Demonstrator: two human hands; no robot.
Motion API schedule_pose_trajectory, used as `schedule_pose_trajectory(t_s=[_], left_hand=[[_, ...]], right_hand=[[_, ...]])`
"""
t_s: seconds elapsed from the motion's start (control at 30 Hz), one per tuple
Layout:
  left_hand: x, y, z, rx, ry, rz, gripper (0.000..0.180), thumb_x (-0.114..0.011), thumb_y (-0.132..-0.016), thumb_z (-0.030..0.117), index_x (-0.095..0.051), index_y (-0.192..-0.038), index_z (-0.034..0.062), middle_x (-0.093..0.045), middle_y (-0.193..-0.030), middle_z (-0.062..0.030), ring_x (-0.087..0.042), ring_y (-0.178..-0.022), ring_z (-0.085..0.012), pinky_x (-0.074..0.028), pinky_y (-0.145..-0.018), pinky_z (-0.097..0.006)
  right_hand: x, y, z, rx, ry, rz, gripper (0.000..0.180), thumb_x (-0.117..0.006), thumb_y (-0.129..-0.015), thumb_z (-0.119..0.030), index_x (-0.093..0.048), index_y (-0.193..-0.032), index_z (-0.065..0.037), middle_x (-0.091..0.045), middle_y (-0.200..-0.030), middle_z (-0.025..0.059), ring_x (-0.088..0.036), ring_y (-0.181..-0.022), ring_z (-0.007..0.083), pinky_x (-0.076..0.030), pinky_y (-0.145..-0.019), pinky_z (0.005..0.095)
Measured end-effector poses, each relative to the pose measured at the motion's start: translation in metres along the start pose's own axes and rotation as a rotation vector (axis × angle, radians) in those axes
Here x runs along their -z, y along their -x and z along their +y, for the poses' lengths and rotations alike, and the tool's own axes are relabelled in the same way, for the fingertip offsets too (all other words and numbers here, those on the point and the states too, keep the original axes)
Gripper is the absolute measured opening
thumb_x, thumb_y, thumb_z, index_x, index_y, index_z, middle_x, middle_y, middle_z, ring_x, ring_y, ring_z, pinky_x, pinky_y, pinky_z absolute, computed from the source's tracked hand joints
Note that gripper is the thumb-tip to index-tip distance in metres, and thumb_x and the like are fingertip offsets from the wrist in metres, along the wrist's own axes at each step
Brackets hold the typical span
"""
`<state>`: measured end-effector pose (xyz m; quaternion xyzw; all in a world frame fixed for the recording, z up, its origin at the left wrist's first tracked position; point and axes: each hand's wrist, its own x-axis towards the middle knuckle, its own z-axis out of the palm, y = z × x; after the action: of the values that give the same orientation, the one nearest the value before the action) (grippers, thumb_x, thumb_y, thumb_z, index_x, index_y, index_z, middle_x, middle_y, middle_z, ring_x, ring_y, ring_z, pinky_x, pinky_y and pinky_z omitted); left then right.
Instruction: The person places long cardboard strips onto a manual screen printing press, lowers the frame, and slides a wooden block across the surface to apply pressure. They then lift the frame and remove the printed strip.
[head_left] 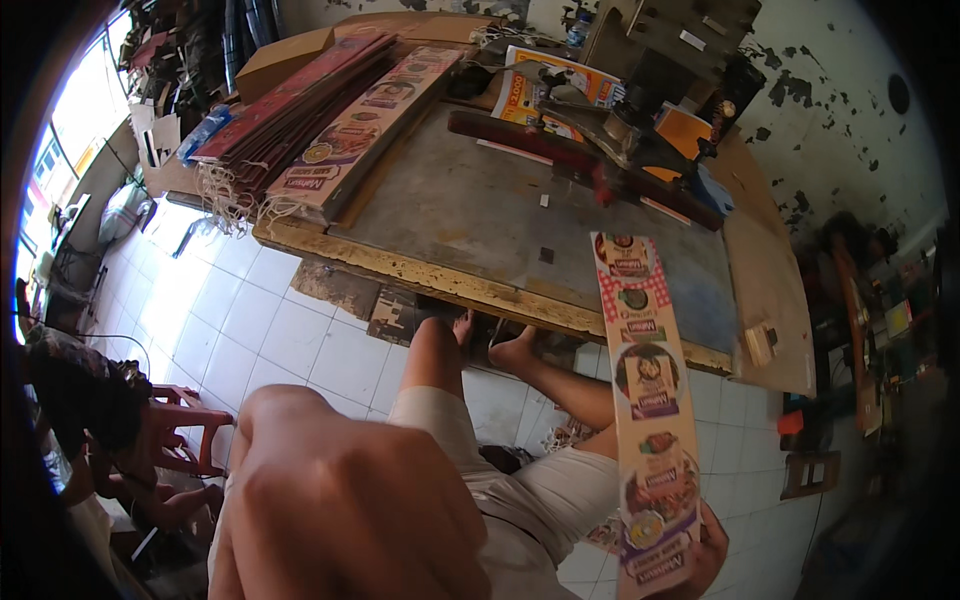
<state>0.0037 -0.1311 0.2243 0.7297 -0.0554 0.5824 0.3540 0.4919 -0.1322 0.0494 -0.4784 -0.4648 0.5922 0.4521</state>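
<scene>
My right hand (711, 552) grips a long, narrow printed cardboard strip (652, 400) near its lower end. Pictures of food dishes run down the strip, and its upper end reaches over the right part of the table's front edge. Close in front of me, at lower left, is my left hand (350, 500) with the knuckles up and the fingers curled under. The back of this hand hides its fingertips and anything in them. On the table's left side lies a stack of similar printed strips (365, 130), beside a bundle of dark red strips (290, 100) with white strings at the near end.
The worktable (440, 215) has a grey top and a worn wooden edge. A dark red bar (500, 132) and a metal machine (625, 125) stand at its back right. A red plastic stool (195, 430) is at left, with a person's arm (165, 505) near it.
</scene>
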Motion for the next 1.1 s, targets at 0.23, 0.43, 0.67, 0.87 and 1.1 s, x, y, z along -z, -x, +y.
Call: schedule_pose_trajectory(t_s=[0.23,0.43,0.67,0.87,1.1], left_hand=[[0.062,0.057,-0.062,0.582,-0.393,0.238,0.045,-0.08,-0.095,0.035,-0.083,-0.12,-0.0017,-0.074,-0.079,-0.005,-0.069,-0.064,-0.0149,-0.056,-0.065,-0.034],[0.122,0.13,-0.174,0.665,-1.082,0.115,0.039,-0.077,-0.1,0.021,-0.078,-0.136,0.0053,-0.078,-0.118,-0.0131,-0.076,-0.11,-0.0317,-0.058,-0.098,-0.045],[0.116,0.143,-0.215,0.685,-1.27,0.043,0.057,-0.08,-0.097,0.029,-0.069,-0.148,0.0063,-0.065,-0.156,-0.0163,-0.055,-0.151,-0.0354,-0.038,-0.129,-0.056],[0.111,0.14,-0.217,0.737,-1.283,-0.012,0.064,-0.082,-0.093,0.035,-0.068,-0.147,0.0052,-0.064,-0.159,-0.0143,-0.054,-0.154,-0.036,-0.036,-0.133,-0.057],[0.115,0.139,-0.21,0.719,-1.256,0.001,0.064,-0.085,-0.089,0.037,-0.071,-0.143,0.0036,-0.068,-0.153,-0.0149,-0.061,-0.146,-0.0367,-0.04,-0.13,-0.056]], right_hand=[[-0.053,-0.024,0.047,-0.081,-0.061,-0.224,0.086,-0.065,-0.098,-0.007,-0.029,-0.175,0.01,-0.076,-0.139,0.0234,-0.074,-0.124,0.0218,-0.055,-0.108,0.0334],[-0.098,-0.019,0.044,-0.194,-0.034,-0.321,0.087,-0.062,-0.1,0.003,-0.022,-0.178,0.007,-0.076,-0.139,0.0237,-0.073,-0.126,0.0217,-0.052,-0.112,0.0348],[-0.109,-0.014,0.038,-0.244,0.011,-0.364,0.084,-0.063,-0.105,0.001,-0.023,-0.178,0.004,-0.079,-0.131,0.0187,-0.072,-0.121,0.0164,-0.051,-0.11,0.0316],[-0.098,-0.044,0.023,0.087,0.535,-0.253,0.044,-0.069,-0.108,-0.007,-0.068,-0.15,0.005,-0.084,-0.104,0.0112,-0.079,-0.096,0.0142,-0.062,-0.087,0.0331],[-0.152,-0.218,0.003,0.725,0.882,-0.103,0.041,-0.076,-0.108,-0.023,-0.071,-0.145,-0.005,-0.073,-0.145,0.0155,-0.07,-0.133,0.0354,-0.055,-0.11,0.0456]])
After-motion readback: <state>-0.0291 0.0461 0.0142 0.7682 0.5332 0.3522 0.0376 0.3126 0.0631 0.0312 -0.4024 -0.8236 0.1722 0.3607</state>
